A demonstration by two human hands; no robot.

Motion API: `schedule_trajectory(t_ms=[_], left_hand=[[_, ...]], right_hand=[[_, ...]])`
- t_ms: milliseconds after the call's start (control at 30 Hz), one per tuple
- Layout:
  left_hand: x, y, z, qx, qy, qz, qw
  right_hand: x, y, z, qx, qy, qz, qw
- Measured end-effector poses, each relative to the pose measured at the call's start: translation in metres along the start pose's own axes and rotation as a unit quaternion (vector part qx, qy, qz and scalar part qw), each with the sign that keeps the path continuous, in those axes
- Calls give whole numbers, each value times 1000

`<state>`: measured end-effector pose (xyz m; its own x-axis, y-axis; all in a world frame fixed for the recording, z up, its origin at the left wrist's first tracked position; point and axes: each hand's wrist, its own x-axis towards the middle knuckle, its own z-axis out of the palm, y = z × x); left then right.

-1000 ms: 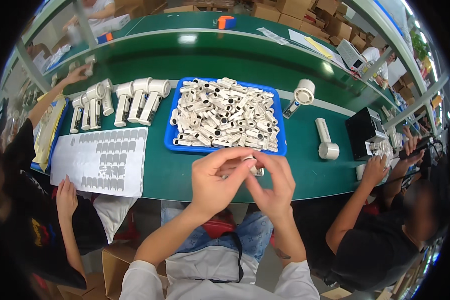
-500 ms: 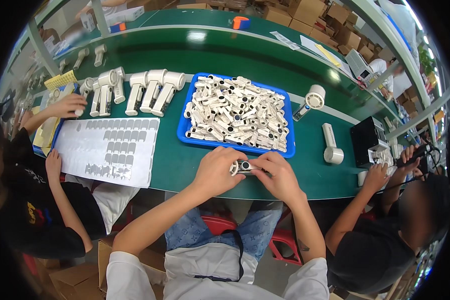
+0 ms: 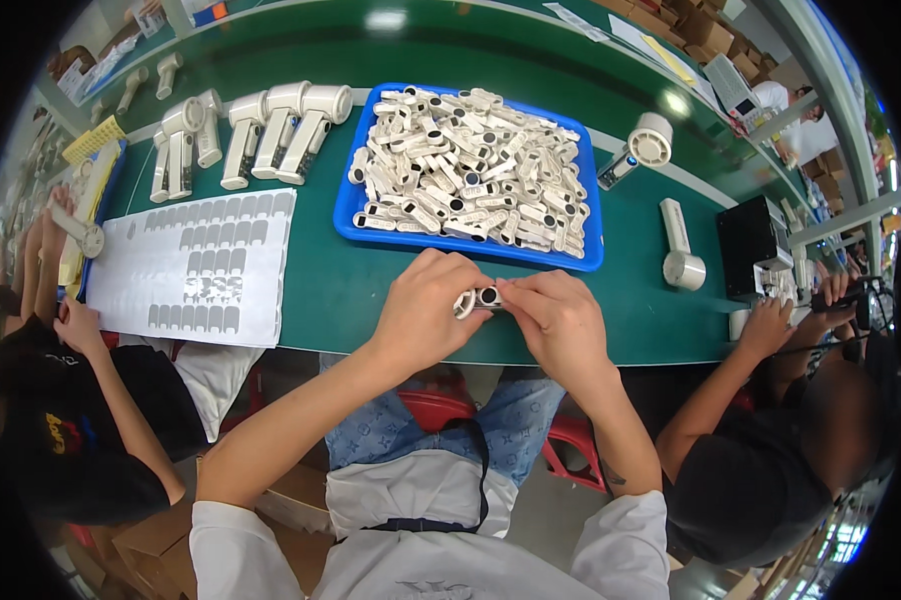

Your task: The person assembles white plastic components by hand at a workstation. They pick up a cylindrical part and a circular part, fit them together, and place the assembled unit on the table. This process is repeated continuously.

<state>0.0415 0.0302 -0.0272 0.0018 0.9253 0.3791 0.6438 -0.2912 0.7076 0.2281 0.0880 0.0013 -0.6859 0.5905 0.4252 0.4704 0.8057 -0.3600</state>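
Near the table's front edge, my left hand [image 3: 423, 308] is closed around a white handheld fan [image 3: 464, 305]; its round head peeks out beside the fingers. My right hand [image 3: 559, 318] pinches the other end of it, fingertips pressed together. Between the two hands shows the fan's handle front with a dark round spot [image 3: 489, 296]; most of the handle is hidden by my fingers. Just beyond lies a blue tray [image 3: 345, 215] heaped with small white handle covers [image 3: 471, 165], many bearing black round windows.
Several white fans [image 3: 306, 135] stand at the back left, above a sheet of grey stickers [image 3: 131, 270]. To the right are a standing fan [image 3: 651, 140], a lying fan [image 3: 684, 270] and a black machine [image 3: 756, 245]. Co-workers sit on both sides; the left one's hand [image 3: 76, 325] is near the sheet.
My view has shifted, so the tray and fans sit higher in the picture. Both my hands keep their hold on the fan. The left co-worker now has a fan beside the sheet.
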Motion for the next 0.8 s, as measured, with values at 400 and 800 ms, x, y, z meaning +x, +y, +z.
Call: schedule_trajectory(t_ms=[400, 800], left_hand=[[0, -2, -2, 118, -5, 78, 990], [-6, 29, 0, 122, -71, 55, 988]], right_hand=[[-10, -12, 6, -168, -21, -37, 985], [-34, 25, -3, 202, -132, 36, 970]])
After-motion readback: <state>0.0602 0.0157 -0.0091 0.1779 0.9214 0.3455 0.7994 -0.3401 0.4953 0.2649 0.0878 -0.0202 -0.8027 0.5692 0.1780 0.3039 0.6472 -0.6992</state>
